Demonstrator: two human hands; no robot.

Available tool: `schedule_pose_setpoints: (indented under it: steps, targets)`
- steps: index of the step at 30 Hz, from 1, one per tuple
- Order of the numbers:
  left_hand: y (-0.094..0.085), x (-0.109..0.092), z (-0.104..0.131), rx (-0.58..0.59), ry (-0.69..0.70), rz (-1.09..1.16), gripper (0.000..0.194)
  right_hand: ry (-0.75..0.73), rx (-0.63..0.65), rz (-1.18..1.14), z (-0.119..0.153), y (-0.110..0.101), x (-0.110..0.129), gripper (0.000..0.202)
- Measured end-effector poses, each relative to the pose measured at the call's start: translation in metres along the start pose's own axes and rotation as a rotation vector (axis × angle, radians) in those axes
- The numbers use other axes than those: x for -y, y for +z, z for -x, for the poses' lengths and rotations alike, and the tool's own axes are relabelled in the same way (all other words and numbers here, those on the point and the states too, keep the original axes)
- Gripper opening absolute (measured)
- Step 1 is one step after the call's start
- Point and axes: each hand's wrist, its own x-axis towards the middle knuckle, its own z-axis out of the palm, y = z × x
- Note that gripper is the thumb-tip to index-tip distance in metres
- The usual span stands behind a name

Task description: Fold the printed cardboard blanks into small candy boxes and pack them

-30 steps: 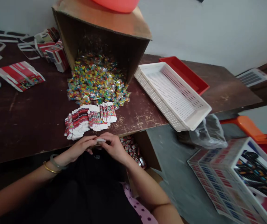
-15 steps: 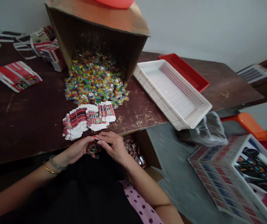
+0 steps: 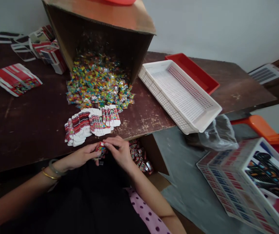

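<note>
Between my hands, just off the table's front edge, is a small printed candy box [image 3: 100,149] in red and mixed colours. My left hand [image 3: 87,156] is closed around its left side and underside. My right hand [image 3: 118,149] pinches its top right end, where a small white flap shows. Just beyond my hands lie fanned rows of flat small candy boxes [image 3: 81,125], red and white. Behind them a heap of clear-wrapped colourful candies [image 3: 100,84] spills out of a cardboard box [image 3: 139,19] lying on its side.
A white perforated tray [image 3: 161,100] overlaps a red tray [image 3: 211,87] on the brown table [image 3: 44,126]. Below the edge, an open carton [image 3: 154,152] holds filled small boxes. Printed cartons [image 3: 17,79] lie left; a plastic crate [image 3: 227,178] and orange chair [image 3: 261,128] stand right.
The small box has turned so its printed face and white flap show more. My right fingers have shifted slightly on its end. The view has moved a little.
</note>
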Motion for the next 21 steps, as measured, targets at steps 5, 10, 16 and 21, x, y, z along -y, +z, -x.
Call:
schedule_pose_setpoints:
  steps: [5,10,16,21]
  targets:
    - [0.022,0.003,-0.008,0.062,-0.059,0.285,0.036,-0.094,-0.052,0.08,0.017,-0.017,-0.003,0.023]
    - [0.027,0.007,-0.02,0.09,-0.106,0.168,0.047,0.054,0.334,0.319,0.004,-0.091,-0.003,0.019]
    - [0.008,0.006,-0.02,-0.124,-0.082,0.109,0.04,-0.143,0.256,0.754,-0.085,-0.087,-0.054,0.059]
    - [-0.003,0.009,-0.009,-0.131,-0.07,0.103,0.04,-0.244,0.352,0.682,-0.121,-0.073,-0.09,0.018]
